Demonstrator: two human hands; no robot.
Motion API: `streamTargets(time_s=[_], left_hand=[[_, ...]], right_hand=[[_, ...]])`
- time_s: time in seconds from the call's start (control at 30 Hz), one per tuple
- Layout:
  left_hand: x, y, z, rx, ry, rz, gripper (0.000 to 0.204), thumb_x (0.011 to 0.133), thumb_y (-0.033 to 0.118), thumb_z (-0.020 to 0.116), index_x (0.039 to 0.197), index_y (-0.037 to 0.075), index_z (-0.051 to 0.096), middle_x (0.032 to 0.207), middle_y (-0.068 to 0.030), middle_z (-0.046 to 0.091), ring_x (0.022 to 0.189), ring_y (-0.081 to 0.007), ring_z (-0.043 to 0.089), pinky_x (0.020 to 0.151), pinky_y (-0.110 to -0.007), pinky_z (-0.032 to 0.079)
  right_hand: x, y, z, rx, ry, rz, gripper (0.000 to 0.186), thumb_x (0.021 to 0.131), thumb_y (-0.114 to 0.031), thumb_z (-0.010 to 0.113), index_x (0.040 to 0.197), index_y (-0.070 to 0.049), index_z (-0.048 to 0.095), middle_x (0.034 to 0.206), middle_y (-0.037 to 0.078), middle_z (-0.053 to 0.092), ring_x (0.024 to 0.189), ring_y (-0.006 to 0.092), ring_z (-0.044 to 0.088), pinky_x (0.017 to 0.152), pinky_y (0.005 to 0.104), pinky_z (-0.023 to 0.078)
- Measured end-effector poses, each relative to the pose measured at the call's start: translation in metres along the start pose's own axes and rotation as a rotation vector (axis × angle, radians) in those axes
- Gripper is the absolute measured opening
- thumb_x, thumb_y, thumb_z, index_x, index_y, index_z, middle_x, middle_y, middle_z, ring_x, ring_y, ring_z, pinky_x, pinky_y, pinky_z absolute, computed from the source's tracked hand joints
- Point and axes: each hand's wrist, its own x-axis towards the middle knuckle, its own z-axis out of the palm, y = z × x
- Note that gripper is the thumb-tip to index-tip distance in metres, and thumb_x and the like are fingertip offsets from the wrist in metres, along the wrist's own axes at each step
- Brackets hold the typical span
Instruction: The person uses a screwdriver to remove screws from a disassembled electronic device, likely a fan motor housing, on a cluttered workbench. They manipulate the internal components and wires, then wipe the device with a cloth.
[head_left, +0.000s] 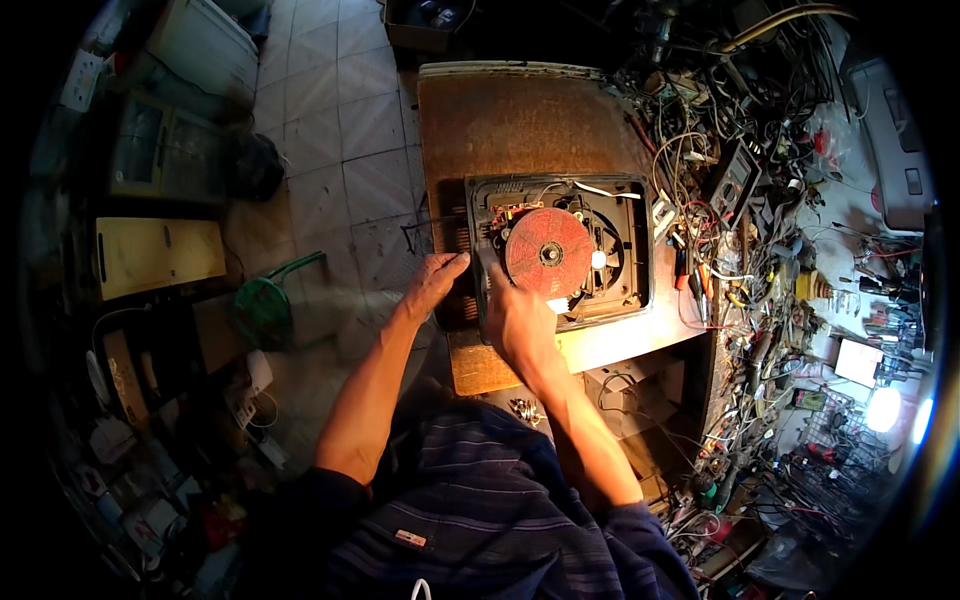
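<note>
The open casing (628, 225) lies flat on the desk (520, 125), its red disc (530, 240) uppermost, presumably leaving the insides reachable. The left hand (438, 283), near the disc's nine o'clock, has its fingers bunched; the right hand (520, 320), at seven, reaches over the casing, fingers blurred. Whether either grips anything, I cannot tell.

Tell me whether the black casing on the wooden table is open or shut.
Open: no lid covers the black casing, and the round red disc inside it lies exposed.
</note>
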Motion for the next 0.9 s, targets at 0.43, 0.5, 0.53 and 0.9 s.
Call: streamTargets(time_s=[0.43,0.5,0.53,0.9], left_hand=[[0.0,0.003,-0.002,0.039,0.015,-0.076,0.046,0.097,0.049,0.065,0.094,0.003,0.069,0.068,0.0024,0.057,0.062,-0.0104,0.059,0.058,-0.029,0.052],[-0.002,0.008,0.0,0.019,0.02,-0.077,0.046,0.097,0.05,0.064,0.088,0.005,0.066,0.067,0.0029,0.054,0.06,-0.0102,0.058,0.057,-0.029,0.05],[-0.004,0.01,0.002,0.005,0.023,-0.076,0.046,0.097,0.05,0.064,0.086,0.006,0.065,0.066,0.0032,0.053,0.06,-0.0101,0.057,0.057,-0.03,0.05],[-0.004,0.011,0.005,-0.098,0.032,-0.062,0.052,0.1,0.05,0.062,0.07,0.02,0.03,0.064,0.0088,0.021,0.052,-0.0062,0.023,0.049,-0.029,0.025]], right_hand=[[-0.113,0.017,0.032,-0.089,-0.231,0.075,0.065,0.088,-0.02,0.064,0.149,-0.007,0.048,0.082,0.022,0.065,0.064,0.0378,0.068,0.058,0.0486,0.054],[-0.097,0.009,0.034,-0.087,-0.222,0.076,0.065,0.088,-0.019,0.063,0.15,-0.008,0.047,0.083,0.023,0.066,0.065,0.0388,0.068,0.058,0.0492,0.054],[-0.088,0.006,0.033,-0.089,-0.21,0.067,0.065,0.088,-0.019,0.063,0.15,-0.008,0.046,0.083,0.024,0.066,0.066,0.0393,0.069,0.058,0.0496,0.054],[-0.073,0.006,0.039,0.154,-0.075,0.095,0.049,0.094,-0.018,0.054,0.143,-0.012,0.054,0.081,0.027,0.067,0.07,0.047,0.067,0.065,0.057,0.053]])
